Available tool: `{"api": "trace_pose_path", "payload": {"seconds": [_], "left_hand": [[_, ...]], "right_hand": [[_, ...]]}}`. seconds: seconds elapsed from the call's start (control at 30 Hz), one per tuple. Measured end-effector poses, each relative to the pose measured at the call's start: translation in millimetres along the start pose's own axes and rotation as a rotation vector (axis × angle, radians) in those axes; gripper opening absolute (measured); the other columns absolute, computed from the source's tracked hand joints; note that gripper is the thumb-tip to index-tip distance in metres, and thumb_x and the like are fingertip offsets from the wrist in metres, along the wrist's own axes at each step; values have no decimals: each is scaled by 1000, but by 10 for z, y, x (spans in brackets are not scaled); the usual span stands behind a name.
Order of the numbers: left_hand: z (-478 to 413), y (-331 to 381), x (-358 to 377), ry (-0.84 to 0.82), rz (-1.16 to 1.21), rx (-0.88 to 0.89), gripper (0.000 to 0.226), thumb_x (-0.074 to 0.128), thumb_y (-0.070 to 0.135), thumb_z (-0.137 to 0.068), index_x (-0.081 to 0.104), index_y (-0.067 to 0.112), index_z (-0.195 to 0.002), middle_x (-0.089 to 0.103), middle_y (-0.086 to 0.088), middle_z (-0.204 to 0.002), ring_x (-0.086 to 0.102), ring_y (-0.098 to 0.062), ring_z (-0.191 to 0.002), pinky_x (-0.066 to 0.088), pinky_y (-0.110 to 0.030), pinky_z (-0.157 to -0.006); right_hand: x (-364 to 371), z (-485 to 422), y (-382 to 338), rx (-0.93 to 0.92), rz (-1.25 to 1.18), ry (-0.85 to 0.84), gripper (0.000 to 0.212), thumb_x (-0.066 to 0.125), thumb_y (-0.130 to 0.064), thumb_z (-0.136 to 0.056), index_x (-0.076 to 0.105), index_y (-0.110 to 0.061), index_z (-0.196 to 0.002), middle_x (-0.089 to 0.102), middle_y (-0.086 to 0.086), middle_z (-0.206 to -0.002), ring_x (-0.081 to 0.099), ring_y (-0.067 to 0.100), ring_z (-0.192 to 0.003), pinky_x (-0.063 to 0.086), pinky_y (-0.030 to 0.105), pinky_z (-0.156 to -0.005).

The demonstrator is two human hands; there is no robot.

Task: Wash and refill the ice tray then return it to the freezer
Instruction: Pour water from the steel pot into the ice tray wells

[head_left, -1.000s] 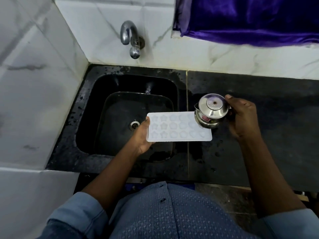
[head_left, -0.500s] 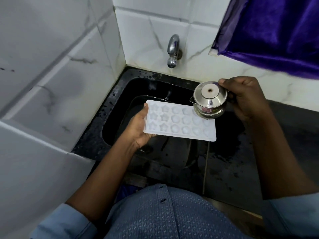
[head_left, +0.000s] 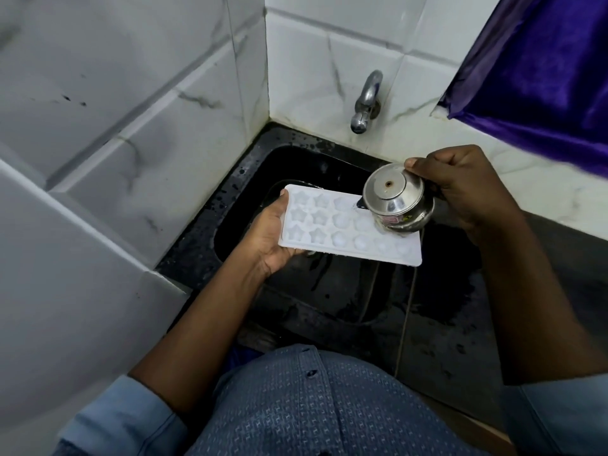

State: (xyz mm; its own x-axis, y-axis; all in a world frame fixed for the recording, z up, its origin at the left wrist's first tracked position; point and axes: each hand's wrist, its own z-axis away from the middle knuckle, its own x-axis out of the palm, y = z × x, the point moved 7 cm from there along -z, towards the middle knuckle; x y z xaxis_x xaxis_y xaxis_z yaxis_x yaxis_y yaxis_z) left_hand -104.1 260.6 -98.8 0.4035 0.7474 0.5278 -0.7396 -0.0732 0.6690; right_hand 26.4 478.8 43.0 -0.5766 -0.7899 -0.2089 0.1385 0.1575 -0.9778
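Note:
A white ice tray (head_left: 342, 227) with star and round moulds is held level over the black sink (head_left: 250, 179). My left hand (head_left: 268, 233) grips its left short edge, thumb on top. My right hand (head_left: 467, 189) holds a small steel kettle (head_left: 396, 199) with a lid, tilted towards the tray, its spout over the tray's upper right cells. The kettle hides the tray's far right corner. I cannot tell whether water is running from the spout.
A chrome tap (head_left: 367, 102) juts from the white tiled back wall above the sink. White tiled wall (head_left: 115, 143) closes in on the left. Wet black counter (head_left: 460, 307) lies to the right. A purple cloth (head_left: 543, 67) hangs at the upper right.
The view has swung left, so sink and tap now sit further right. The tray has stayed in my left hand; the kettle has tilted further over the tray's right end.

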Motion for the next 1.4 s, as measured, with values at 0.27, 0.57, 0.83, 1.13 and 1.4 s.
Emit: {"api": "trace_pose_path", "payload": {"seconds": [0.27, 0.57, 0.83, 1.13, 1.4], "left_hand": [[6, 22, -10, 3, -4, -4, 56, 39, 54, -111, 71, 10, -126, 75, -17, -127, 71, -38, -120, 53, -56, -105], [-45, 54, -9, 2, 9, -6, 57, 40, 54, -111, 68, 10, -133, 75, -17, -128, 69, -39, -122, 50, -62, -109], [-13, 38, 29, -10, -1, -16, 55, 39, 53, -111, 70, 11, -126, 77, -16, -124, 74, -35, -112, 58, -56, -98], [24, 10, 15, -15, 13, -19, 54, 40, 53, -111, 68, 10, -130, 75, -16, -127, 70, -38, -120, 59, -55, -96], [53, 52, -11, -32, -11, -7, 57, 41, 54, -110, 65, 11, -139, 74, -15, -130, 73, -35, -118, 61, -54, -92]], "right_hand": [[-53, -21, -56, 5, 11, 57, 44, 75, -18, -93, 55, 16, -72, 38, 2, -51, 36, 15, -49, 37, 23, -54], [-323, 40, -122, 7, 19, 118, 49, 73, -14, -95, 50, 28, -81, 50, 22, -74, 47, 27, -62, 46, 23, -56], [-468, 181, -155, 24, 47, 159, 57, 76, -20, -92, 48, 30, -91, 52, 26, -86, 50, 33, -76, 51, 29, -57], [-537, 304, -143, 8, 37, 187, 54, 74, -16, -94, 47, 31, -88, 51, 27, -85, 49, 33, -76, 49, 28, -57], [-706, 367, -73, -38, 34, 226, 51, 77, -19, -91, 54, 26, -84, 52, 24, -79, 48, 31, -72, 48, 27, -64]]}}
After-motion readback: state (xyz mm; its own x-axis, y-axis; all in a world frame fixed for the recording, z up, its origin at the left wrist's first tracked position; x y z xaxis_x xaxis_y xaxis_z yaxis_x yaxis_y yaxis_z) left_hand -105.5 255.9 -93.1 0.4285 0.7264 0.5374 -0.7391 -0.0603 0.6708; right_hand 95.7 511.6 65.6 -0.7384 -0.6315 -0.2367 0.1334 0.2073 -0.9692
